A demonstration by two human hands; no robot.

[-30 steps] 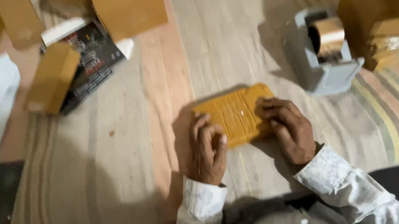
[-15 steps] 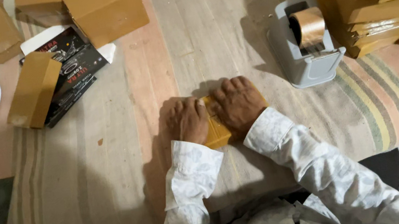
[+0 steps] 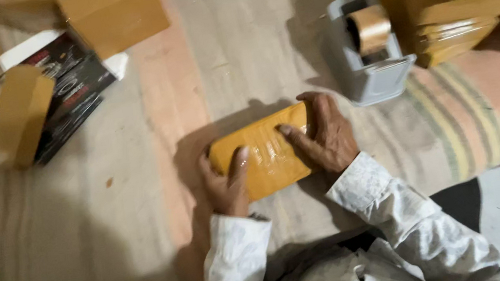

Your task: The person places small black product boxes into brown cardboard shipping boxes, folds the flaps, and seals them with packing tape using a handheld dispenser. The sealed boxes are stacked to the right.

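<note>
Yellow taped parcel (image 3: 264, 153) on striped mat (image 3: 145, 225), L hand (image 3: 225, 185) gripping near-left edge, R hand (image 3: 327, 137) pressed flat on right end, grey tape dispenser (image 3: 366, 48) far right.
</note>
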